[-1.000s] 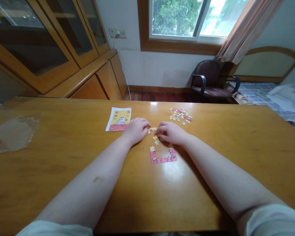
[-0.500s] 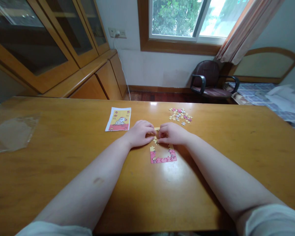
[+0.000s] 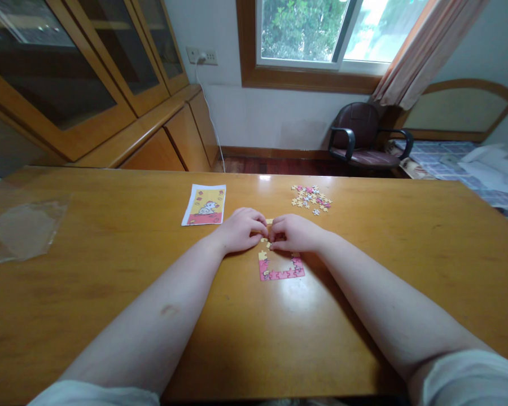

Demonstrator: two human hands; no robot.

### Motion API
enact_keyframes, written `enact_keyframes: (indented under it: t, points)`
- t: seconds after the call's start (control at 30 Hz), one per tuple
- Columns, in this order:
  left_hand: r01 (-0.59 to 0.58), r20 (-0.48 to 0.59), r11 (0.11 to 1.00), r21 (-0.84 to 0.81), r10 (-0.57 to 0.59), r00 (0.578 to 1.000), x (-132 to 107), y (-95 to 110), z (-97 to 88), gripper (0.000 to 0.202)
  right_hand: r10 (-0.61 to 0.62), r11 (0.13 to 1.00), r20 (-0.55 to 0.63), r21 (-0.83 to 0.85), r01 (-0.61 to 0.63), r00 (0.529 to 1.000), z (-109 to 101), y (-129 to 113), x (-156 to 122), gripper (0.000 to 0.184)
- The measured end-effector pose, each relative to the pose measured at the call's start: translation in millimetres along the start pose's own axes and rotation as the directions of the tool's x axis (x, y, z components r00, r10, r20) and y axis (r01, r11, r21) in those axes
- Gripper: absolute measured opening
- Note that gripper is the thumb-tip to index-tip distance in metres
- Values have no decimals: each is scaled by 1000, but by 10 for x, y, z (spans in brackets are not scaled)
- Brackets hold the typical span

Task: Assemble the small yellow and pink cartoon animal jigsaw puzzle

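My left hand (image 3: 240, 230) and my right hand (image 3: 295, 232) meet fingertip to fingertip over the top of a partly built jigsaw frame (image 3: 281, 269), pink along the bottom, yellow at the upper edge. Both hands have curled fingers pinching small yellow puzzle pieces (image 3: 267, 239) between them. The frame's upper part is hidden under my hands. A reference picture card (image 3: 204, 204) with a white animal on yellow and pink lies just left of my left hand.
A heap of loose puzzle pieces (image 3: 311, 199) lies at the far right of the wooden table (image 3: 110, 270). A clear plastic bag (image 3: 21, 228) rests at the left. Beyond the table stand a wooden cabinet (image 3: 88, 84) and an office chair (image 3: 362, 138).
My left hand has slid right and both hands have drawn together over the yellow pieces at the frame's top; the fingers now touch.
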State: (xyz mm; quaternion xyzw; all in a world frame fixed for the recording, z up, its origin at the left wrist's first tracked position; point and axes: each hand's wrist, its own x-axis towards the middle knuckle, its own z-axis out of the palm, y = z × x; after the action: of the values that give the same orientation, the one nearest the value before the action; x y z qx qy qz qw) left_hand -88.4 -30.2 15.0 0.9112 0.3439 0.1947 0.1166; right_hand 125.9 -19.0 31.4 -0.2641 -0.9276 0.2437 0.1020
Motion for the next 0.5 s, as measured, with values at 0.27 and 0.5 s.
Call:
enact_keyframes:
  t: [0.27, 0.5]
  points:
    - [22, -26, 1000, -1, -22, 999, 16, 10, -30, 29, 7, 1000, 24, -17, -6, 1000, -10, -4, 7, 13]
    - [16, 7, 1000, -3, -16, 1000, -3, 20, -19, 12, -8, 999, 38, 54, 6, 999, -3, -27, -6, 12]
